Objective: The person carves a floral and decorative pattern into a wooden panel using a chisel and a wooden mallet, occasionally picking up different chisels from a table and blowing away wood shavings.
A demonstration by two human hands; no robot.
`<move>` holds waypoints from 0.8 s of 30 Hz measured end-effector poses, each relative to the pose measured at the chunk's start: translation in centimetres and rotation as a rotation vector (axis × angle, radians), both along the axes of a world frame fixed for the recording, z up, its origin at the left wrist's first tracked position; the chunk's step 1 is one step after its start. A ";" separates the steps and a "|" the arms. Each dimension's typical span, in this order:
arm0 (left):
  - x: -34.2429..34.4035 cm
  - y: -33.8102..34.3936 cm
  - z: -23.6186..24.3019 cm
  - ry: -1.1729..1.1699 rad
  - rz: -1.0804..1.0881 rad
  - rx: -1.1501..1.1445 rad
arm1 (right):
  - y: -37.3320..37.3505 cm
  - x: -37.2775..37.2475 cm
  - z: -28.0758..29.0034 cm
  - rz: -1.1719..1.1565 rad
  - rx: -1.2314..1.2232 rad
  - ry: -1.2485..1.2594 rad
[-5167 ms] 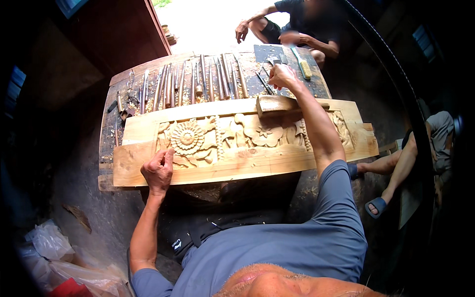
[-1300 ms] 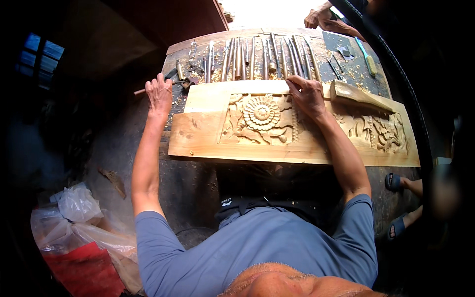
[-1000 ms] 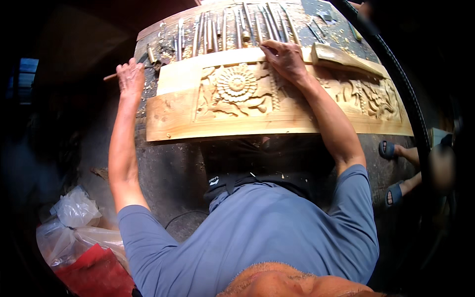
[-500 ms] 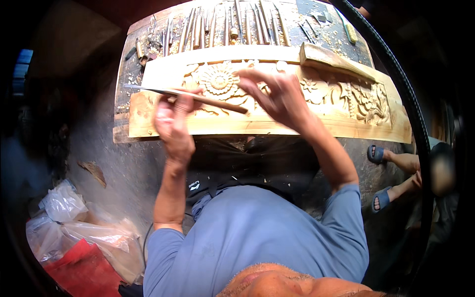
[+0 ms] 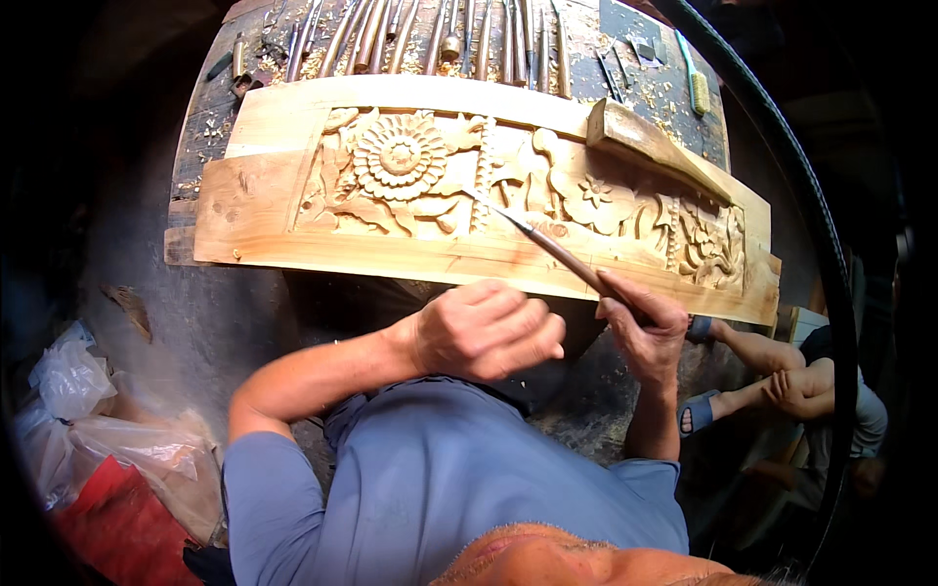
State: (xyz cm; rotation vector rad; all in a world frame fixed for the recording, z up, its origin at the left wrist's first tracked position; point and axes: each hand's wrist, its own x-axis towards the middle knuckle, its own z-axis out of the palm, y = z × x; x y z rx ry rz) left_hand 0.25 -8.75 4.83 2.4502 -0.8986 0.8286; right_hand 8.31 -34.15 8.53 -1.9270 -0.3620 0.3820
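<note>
A pale wooden panel [image 5: 244,225] lies along the bench, carved with a round flower, leaves and rope-like borders. My right hand [image 5: 645,327] grips a slim chisel [image 5: 569,259] by its dark handle, the blade angled up and left over the carving; whether it touches cannot be told. My left hand [image 5: 486,329] is curled below the panel's front edge, left of the right hand; its palm is hidden. A heavy wooden mallet [image 5: 635,146] rests on the panel's back right.
On the bench [image 5: 191,190] behind the panel lie several chisels [image 5: 435,39], wood shavings, a brush [image 5: 696,83] and small metal tools. Plastic bags [image 5: 73,381] and red material [image 5: 122,513] are at lower left. A seated person's sandalled legs [image 5: 757,391] are at right. A dark cable curves down the right.
The chisel has passed from my left hand to my right, now pointing up-left. My left hand has moved right and curled; both sit lower, nearer my body. The mallet remains on the panel.
</note>
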 end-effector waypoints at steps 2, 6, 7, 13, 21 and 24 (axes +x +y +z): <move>2.8 0.5 1.2 -0.137 -0.136 0.041 | 0.3 1.6 0.7 0.061 -0.032 -0.075; 8.4 -0.2 0.4 -0.134 -0.183 -0.100 | -0.2 4.0 0.8 0.190 -0.104 -0.232; 9.5 -1.1 -1.0 -0.108 -0.167 -0.202 | -0.4 4.7 1.1 0.212 -0.134 -0.175; 11.2 -0.8 -3.4 0.197 -0.193 -0.225 | 0.9 7.4 2.1 0.293 -0.225 -0.086; 11.8 -0.3 -2.9 0.277 -0.157 -0.408 | 3.1 10.3 4.8 0.416 -0.344 -0.118; 12.0 -0.4 -2.8 0.294 -0.140 -0.431 | 3.5 11.2 5.0 0.447 -0.354 -0.155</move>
